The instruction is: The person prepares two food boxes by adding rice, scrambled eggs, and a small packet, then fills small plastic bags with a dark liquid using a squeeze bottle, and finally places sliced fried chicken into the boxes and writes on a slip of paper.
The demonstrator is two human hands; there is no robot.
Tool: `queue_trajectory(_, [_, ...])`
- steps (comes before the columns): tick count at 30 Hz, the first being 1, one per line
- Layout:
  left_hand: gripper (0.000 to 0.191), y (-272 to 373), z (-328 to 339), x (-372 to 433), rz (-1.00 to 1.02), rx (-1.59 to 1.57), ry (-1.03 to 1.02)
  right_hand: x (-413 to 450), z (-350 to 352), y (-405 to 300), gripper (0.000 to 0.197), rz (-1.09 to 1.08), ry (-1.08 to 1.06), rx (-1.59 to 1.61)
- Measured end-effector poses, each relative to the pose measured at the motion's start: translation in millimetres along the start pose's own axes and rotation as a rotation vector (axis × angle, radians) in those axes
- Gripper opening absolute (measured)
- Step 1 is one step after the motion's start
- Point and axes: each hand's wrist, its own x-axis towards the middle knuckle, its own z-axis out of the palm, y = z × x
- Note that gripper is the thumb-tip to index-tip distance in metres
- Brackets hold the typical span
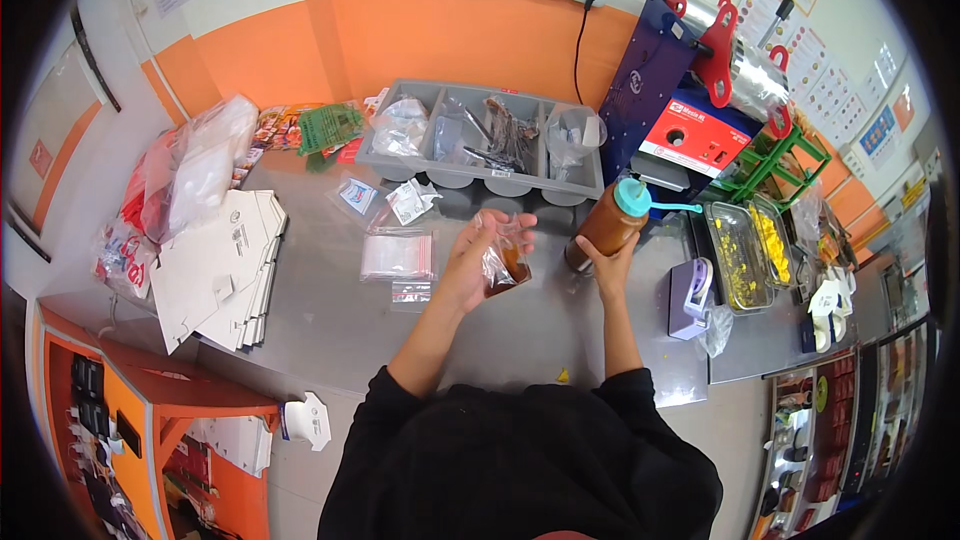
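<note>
My left hand (472, 262) holds a small clear plastic bag (504, 262) with brown sauce in its bottom corner. In my right hand (611, 262) is a squeeze bottle (606, 229) of brown sauce, tilted a little to the right, its turquoise cap uppermost with the loose nozzle cover sticking out to the right. The bottle's base is close to the steel counter (517, 345); whether it touches cannot be told. Left of the bag lies a stack of clear zip bags (397, 255). Behind both hands stands a grey divided tray (480, 169) with plastic bags and packed cutlery.
White folded cartons (217, 262) and plastic bags (210, 165) lie at the left. At the right are a purple tape dispenser (688, 300), wire baskets (739, 255) with yellow pieces and a blue-and-red sealing machine (690, 127). A yellow scrap (562, 374) lies near the front edge.
</note>
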Motion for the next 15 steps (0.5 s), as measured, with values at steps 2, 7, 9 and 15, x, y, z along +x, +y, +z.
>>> queue_trajectory(2, [0.022,13.5,11.4,0.5,0.06,0.002,-0.079,-2.5,2.0,0.2,0.089,-0.169,0.152,-0.273])
queue_trajectory(7, [0.028,24.8,21.7,-15.5,0.192,0.317,0.023,-51.1,22.9,-104.3,0.056,-0.389,0.06,-0.061])
queue_trajectory(9, [0.029,28.1,24.8,-24.0,0.305,0.662,-0.018,-64.0,30.8,-148.4,0.041,-0.44,-0.183,0.087])
queue_trajectory(15, [0.02,34.8,48.6,-37.6,0.369,0.626,0.129,-63.3,29.6,-169.8,0.01,-0.137,-0.505,0.611])
